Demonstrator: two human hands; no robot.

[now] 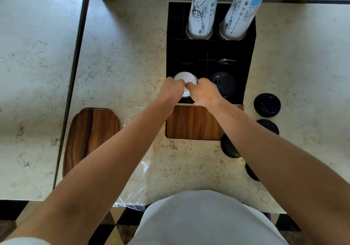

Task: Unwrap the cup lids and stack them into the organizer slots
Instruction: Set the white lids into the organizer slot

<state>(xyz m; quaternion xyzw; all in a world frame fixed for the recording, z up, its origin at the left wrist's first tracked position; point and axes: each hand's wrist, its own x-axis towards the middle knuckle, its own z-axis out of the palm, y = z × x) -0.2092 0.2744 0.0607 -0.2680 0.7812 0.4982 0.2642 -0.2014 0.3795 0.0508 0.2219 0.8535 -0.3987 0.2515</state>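
White lids point(185, 78) stacked in the front-left slot of the black organizer point(248, 55), black lids point(223, 83) in the slot just beside. Four loose black lids point(267, 104) flat on the counter, right of it. Crumpled clear wrap point(138, 176) near the front edge.

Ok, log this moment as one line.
both hands on white lids | front-left organizer slot | black lids loose on counter

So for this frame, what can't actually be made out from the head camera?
- Grip on the white lids: the left hand and right hand cover the lower part of the stack, fingertips hidden.
- Depth of the black lids in their slot: the organizer wall hides it.
- Loose black lids on the counter: the right forearm covers some, so no count.
- Items in the organizer's middle compartments: too dark.
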